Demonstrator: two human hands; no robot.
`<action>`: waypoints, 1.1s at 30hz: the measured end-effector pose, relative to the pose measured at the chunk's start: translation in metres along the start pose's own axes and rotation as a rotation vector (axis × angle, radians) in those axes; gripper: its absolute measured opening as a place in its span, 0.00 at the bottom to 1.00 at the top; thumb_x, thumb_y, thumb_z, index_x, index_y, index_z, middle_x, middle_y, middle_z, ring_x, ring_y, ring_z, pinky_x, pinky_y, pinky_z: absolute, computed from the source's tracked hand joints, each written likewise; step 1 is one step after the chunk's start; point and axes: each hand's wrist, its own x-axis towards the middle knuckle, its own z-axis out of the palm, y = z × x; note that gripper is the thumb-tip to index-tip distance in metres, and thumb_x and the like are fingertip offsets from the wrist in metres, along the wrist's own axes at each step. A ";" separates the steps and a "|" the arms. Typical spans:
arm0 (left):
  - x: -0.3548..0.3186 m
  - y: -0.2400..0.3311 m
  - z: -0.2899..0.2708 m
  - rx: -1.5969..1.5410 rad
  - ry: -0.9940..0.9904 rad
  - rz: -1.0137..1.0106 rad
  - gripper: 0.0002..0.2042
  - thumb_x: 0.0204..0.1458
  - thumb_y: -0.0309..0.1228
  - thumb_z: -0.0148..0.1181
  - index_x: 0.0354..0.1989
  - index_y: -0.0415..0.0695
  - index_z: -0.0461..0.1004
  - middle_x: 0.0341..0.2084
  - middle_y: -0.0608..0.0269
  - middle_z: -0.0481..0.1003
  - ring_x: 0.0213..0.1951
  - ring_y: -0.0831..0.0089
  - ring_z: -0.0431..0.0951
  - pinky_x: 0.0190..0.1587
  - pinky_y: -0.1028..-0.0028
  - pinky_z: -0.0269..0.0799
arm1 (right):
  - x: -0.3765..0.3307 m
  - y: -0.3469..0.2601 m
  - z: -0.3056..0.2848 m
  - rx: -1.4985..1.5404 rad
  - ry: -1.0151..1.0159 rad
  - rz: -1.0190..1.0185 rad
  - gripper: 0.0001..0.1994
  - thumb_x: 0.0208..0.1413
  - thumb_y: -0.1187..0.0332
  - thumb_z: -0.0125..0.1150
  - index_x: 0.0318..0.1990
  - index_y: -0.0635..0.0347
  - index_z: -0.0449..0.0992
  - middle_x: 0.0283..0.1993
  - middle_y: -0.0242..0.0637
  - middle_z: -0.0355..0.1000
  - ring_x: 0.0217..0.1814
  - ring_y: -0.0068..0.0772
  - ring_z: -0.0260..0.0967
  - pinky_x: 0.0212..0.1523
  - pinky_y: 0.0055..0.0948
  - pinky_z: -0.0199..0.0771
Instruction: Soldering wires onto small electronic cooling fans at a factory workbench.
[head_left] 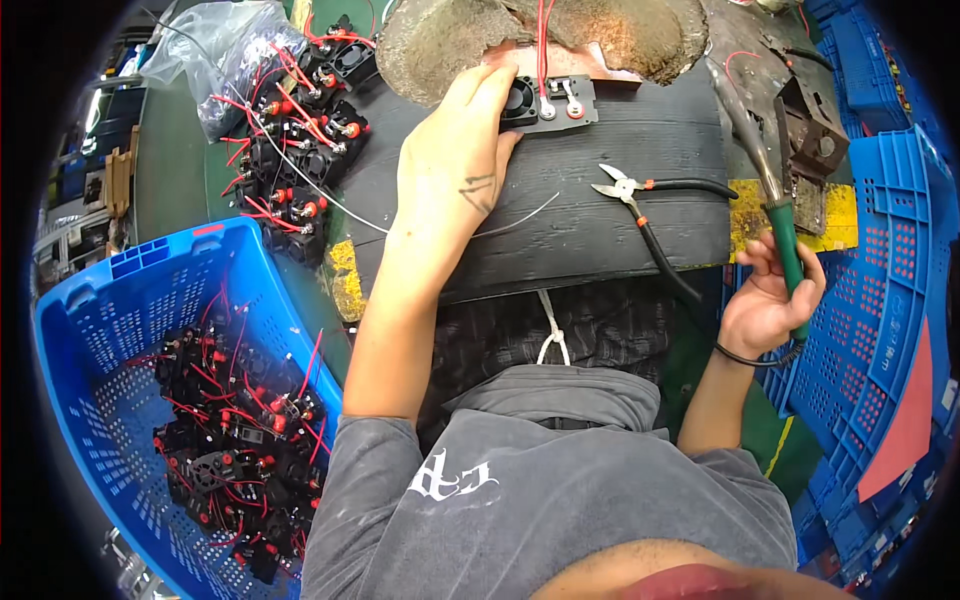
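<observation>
My left hand [450,160] grips the left end of a small black fan unit [560,118] at the far edge of the dark work board. Two red wires [543,50] run up from the unit's round metal terminals. My right hand [768,305] is closed around the green handle of a soldering iron [784,240], whose metal shaft slants up and left, apart from the fan unit. Between the hands lie diagonal cutters [625,190], jaws spread, with black handles. A thin grey wire [520,225], probably solder, passes by my left wrist.
Several fan units with red wires [300,150] are heaped at the back left, near a clear plastic bag [215,60]. A blue basket [90,400] at left holds more. Blue crates [850,330] stand at right. A rusty metal bracket [815,135] sits beside the iron.
</observation>
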 end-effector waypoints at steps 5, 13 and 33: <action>-0.001 0.000 0.000 -0.030 0.026 -0.014 0.27 0.46 0.26 0.71 0.57 0.44 0.71 0.53 0.56 0.75 0.48 0.52 0.80 0.48 0.61 0.78 | 0.013 0.021 0.023 -0.239 -0.128 -0.238 0.24 0.68 0.55 0.43 0.53 0.71 0.71 0.46 0.65 0.76 0.42 0.51 0.80 0.43 0.44 0.85; -0.001 0.003 -0.002 -0.178 -0.022 -0.071 0.26 0.43 0.25 0.73 0.54 0.46 0.75 0.50 0.57 0.75 0.46 0.53 0.80 0.47 0.64 0.78 | 0.020 0.031 0.018 -0.312 -0.097 -0.258 0.23 0.66 0.59 0.43 0.50 0.73 0.73 0.43 0.65 0.77 0.39 0.51 0.80 0.38 0.41 0.86; -0.041 -0.004 -0.061 -0.457 -0.042 -0.281 0.25 0.41 0.16 0.70 0.53 0.41 0.78 0.49 0.61 0.75 0.36 0.76 0.75 0.36 0.77 0.74 | 0.019 0.037 0.005 -0.348 -0.110 -0.270 0.24 0.66 0.59 0.39 0.53 0.73 0.73 0.46 0.65 0.77 0.39 0.50 0.80 0.41 0.40 0.85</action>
